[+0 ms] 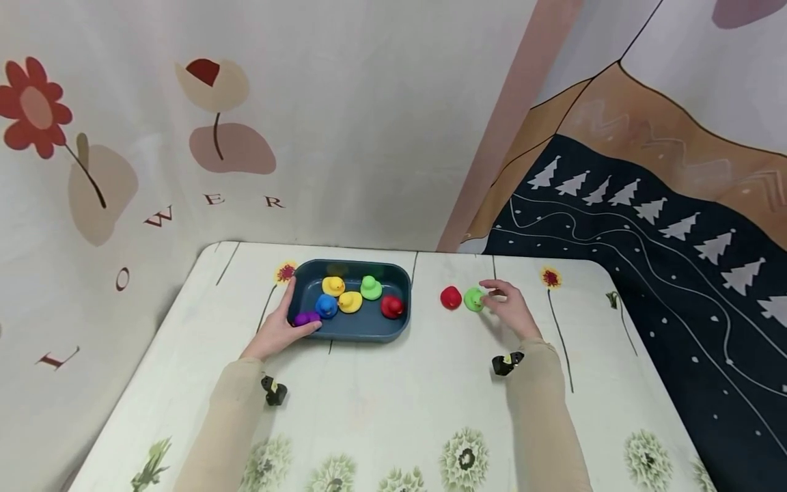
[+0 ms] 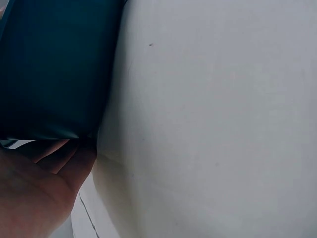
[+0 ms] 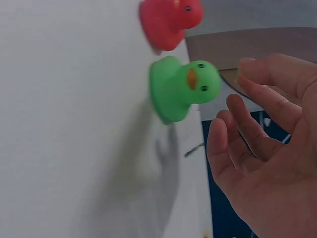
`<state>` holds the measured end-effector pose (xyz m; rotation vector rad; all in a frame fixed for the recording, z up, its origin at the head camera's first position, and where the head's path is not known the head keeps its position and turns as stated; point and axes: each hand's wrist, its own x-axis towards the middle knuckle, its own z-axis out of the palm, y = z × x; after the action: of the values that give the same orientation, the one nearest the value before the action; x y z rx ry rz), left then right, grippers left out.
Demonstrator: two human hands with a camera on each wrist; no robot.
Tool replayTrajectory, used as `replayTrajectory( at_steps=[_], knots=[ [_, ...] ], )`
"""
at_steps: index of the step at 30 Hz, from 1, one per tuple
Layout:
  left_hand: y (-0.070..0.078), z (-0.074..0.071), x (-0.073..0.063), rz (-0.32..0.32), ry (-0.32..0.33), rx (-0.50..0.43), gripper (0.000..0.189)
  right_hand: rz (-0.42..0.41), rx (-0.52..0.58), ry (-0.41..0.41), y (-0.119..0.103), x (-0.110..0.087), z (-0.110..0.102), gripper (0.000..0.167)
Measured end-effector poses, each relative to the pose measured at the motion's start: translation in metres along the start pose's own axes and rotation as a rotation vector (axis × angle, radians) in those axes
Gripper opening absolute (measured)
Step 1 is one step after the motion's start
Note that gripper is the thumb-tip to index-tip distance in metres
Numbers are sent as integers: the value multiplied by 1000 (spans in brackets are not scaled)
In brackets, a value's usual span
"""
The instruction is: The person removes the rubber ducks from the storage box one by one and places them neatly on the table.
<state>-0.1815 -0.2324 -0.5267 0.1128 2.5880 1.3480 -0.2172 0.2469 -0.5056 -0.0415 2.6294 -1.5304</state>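
A dark blue tray [image 1: 369, 331] holds several rubber ducks: yellow ones [image 1: 350, 302], a blue one [image 1: 326, 306], a green one [image 1: 371, 288], a red one [image 1: 392, 307] and a purple one [image 1: 305, 318]. My left hand [image 1: 281, 333] grips the tray's left end, thumb by the near rim and fingers along the end wall. To the right of the tray, a red duck [image 1: 451, 297] and a green duck [image 1: 474, 299] stand on the table. My right hand [image 3: 272, 144] is beside this green duck, its fingers loosely bent and apart from it in the right wrist view.
A white flower-printed cloth [image 1: 393, 403] covers the table. Behind the table hangs a pale printed curtain [image 1: 356, 137], with a dark tree-patterned part [image 1: 615, 225] at the right. A small black device [image 1: 507, 363] sits at my right wrist, another [image 1: 274, 391] at my left.
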Motion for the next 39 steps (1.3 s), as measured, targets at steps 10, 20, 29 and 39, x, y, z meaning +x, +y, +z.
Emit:
replayTrajectory(
  at_steps=[10, 20, 29, 39],
  knots=[
    [-1, -1, 1, 10, 0, -3, 112, -49, 26, 68, -19, -2, -3, 34],
    [0, 0, 1, 6, -5, 1, 111, -115, 21, 70, -57, -5, 0, 35],
    [1, -1, 2, -8, -13, 4, 112, -149, 47, -42, -76, -2, 7, 36],
    [-1, -1, 4, -6, -21, 8, 112, -169, 39, -235, -88, 1, 27, 40]
  ],
)
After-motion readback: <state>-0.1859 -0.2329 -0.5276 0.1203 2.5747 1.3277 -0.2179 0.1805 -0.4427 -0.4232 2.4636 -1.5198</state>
